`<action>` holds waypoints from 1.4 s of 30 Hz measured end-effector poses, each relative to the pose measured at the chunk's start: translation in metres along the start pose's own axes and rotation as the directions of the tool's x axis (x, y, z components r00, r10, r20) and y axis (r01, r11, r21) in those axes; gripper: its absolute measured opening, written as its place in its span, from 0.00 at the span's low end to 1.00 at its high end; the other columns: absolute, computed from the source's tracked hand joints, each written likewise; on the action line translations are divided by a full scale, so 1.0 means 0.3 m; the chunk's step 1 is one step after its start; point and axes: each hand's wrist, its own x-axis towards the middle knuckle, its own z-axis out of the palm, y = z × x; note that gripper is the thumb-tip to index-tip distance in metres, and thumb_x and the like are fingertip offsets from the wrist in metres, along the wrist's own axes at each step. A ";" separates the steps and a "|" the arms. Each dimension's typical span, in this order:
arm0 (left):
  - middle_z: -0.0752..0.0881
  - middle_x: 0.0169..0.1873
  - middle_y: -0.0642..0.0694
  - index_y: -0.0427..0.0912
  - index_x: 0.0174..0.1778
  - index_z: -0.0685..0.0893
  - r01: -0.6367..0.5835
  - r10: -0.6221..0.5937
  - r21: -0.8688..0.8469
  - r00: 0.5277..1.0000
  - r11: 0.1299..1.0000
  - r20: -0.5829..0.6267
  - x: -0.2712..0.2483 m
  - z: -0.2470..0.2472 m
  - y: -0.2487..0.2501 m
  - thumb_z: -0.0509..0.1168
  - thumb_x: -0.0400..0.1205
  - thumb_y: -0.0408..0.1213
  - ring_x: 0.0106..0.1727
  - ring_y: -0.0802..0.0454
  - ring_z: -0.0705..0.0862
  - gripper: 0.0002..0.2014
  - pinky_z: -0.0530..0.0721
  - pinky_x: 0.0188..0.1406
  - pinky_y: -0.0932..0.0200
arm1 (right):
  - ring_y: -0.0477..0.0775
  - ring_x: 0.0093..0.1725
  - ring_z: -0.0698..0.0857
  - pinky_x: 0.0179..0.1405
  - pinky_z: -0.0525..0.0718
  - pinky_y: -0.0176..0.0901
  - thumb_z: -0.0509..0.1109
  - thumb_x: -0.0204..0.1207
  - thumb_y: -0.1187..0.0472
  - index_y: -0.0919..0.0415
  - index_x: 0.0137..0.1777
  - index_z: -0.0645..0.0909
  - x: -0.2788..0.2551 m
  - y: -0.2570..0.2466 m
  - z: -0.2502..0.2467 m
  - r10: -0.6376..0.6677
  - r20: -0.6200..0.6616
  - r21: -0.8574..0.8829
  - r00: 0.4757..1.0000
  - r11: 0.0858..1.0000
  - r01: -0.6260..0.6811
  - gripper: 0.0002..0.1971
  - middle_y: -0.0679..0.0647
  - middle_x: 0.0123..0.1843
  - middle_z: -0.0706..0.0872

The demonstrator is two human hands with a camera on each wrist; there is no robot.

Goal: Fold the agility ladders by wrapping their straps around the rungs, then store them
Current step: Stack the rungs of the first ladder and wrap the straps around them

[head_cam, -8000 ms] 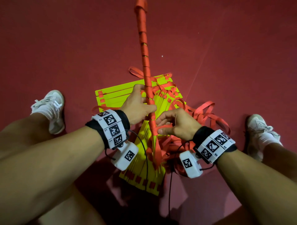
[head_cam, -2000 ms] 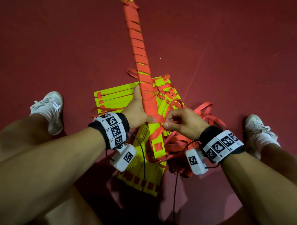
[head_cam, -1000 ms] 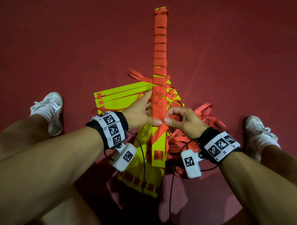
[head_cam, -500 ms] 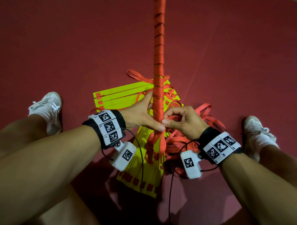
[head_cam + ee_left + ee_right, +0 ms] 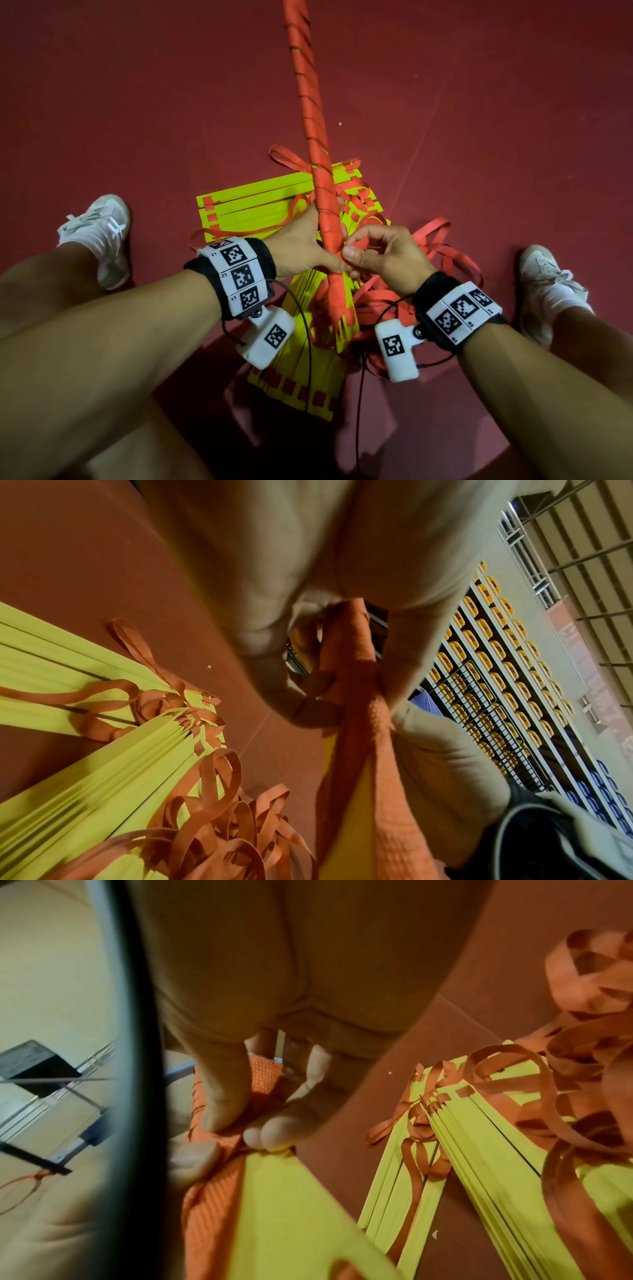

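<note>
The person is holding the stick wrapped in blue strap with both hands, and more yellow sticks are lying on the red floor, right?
Almost. The strap wound round the held rung bundle is orange-red, not blue, as the head view shows. Both the left hand and right hand do hold it, and yellow rungs lie on the red floor.

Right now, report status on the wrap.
Left hand grips orange-strap-wrapped yellow rung bundle. Right hand pinches strap at bundle. Loose orange straps tangled beside.
</note>
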 end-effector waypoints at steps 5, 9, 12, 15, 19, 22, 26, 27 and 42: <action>0.83 0.47 0.47 0.50 0.74 0.71 0.006 -0.006 0.005 1.000 1.000 -0.029 -0.002 0.003 0.014 0.77 0.59 0.24 0.45 0.45 0.86 0.46 0.89 0.48 0.37 | 0.48 0.27 0.84 0.28 0.86 0.39 0.73 0.76 0.73 0.63 0.42 0.83 0.019 0.027 0.002 0.002 -0.100 0.077 0.995 0.997 0.006 0.05 0.56 0.34 0.82; 0.82 0.46 0.47 0.59 0.69 0.75 -0.005 0.008 0.047 0.998 0.999 -0.062 -0.002 0.002 0.013 0.78 0.55 0.30 0.46 0.46 0.84 0.44 0.90 0.50 0.35 | 0.49 0.25 0.82 0.26 0.85 0.42 0.74 0.75 0.73 0.62 0.43 0.79 0.028 0.039 0.001 0.012 -0.144 0.077 0.989 0.997 -0.001 0.08 0.51 0.32 0.81; 0.82 0.53 0.47 0.64 0.65 0.76 -0.019 0.025 0.072 0.996 0.997 -0.080 -0.004 0.006 0.018 0.79 0.55 0.32 0.50 0.46 0.84 0.43 0.89 0.53 0.32 | 0.53 0.25 0.76 0.29 0.84 0.47 0.79 0.73 0.69 0.58 0.42 0.74 0.030 0.046 -0.007 -0.054 -0.241 -0.040 0.969 0.998 0.046 0.14 0.51 0.37 0.75; 0.83 0.54 0.47 0.63 0.62 0.77 -0.026 0.032 0.062 0.994 0.998 -0.108 -0.007 0.010 0.025 0.80 0.55 0.32 0.50 0.49 0.84 0.40 0.89 0.55 0.34 | 0.53 0.28 0.71 0.30 0.74 0.47 0.83 0.71 0.62 0.56 0.35 0.76 0.026 0.044 -0.011 -0.129 -0.289 -0.197 0.949 0.978 0.073 0.16 0.55 0.33 0.75; 0.84 0.51 0.49 0.55 0.66 0.77 -0.019 0.026 0.057 0.992 0.998 -0.127 -0.007 0.008 0.029 0.80 0.55 0.33 0.49 0.50 0.85 0.41 0.89 0.57 0.37 | 0.54 0.26 0.76 0.28 0.76 0.50 0.80 0.75 0.59 0.56 0.36 0.86 0.022 0.027 -0.006 -0.129 -0.258 -0.273 0.957 0.960 0.056 0.08 0.51 0.30 0.83; 0.84 0.52 0.57 0.52 0.67 0.77 -0.026 0.033 0.064 0.992 0.998 -0.120 -0.007 0.003 0.027 0.82 0.57 0.31 0.52 0.52 0.86 0.41 0.89 0.60 0.41 | 0.49 0.28 0.81 0.31 0.81 0.50 0.76 0.79 0.59 0.49 0.38 0.87 0.023 0.018 -0.007 -0.118 -0.189 -0.356 0.975 0.933 0.044 0.09 0.42 0.28 0.85; 0.86 0.47 0.55 0.53 0.57 0.78 -0.036 0.050 0.115 0.992 0.993 -0.120 -0.004 -0.001 0.020 0.83 0.63 0.24 0.51 0.52 0.87 0.32 0.88 0.56 0.45 | 0.41 0.29 0.78 0.34 0.78 0.42 0.70 0.83 0.60 0.49 0.38 0.84 0.027 0.020 -0.012 -0.102 -0.090 -0.390 0.991 0.919 0.060 0.11 0.37 0.28 0.82; 0.86 0.46 0.52 0.51 0.55 0.78 -0.035 0.053 0.143 0.991 0.989 -0.123 -0.004 -0.001 0.020 0.83 0.62 0.27 0.50 0.50 0.87 0.30 0.88 0.54 0.46 | 0.41 0.29 0.77 0.34 0.76 0.41 0.70 0.84 0.60 0.51 0.39 0.84 0.029 0.023 -0.013 -0.097 -0.079 -0.391 0.992 0.919 0.059 0.11 0.38 0.28 0.81; 0.83 0.31 0.61 0.55 0.49 0.77 -0.005 0.043 0.307 0.992 0.952 -0.117 0.003 -0.004 -0.007 0.82 0.68 0.24 0.30 0.59 0.82 0.27 0.83 0.39 0.59 | 0.48 0.33 0.82 0.36 0.82 0.47 0.84 0.67 0.51 0.54 0.43 0.91 0.046 0.058 -0.039 0.030 -0.236 -0.303 0.971 0.947 -0.103 0.09 0.51 0.37 0.90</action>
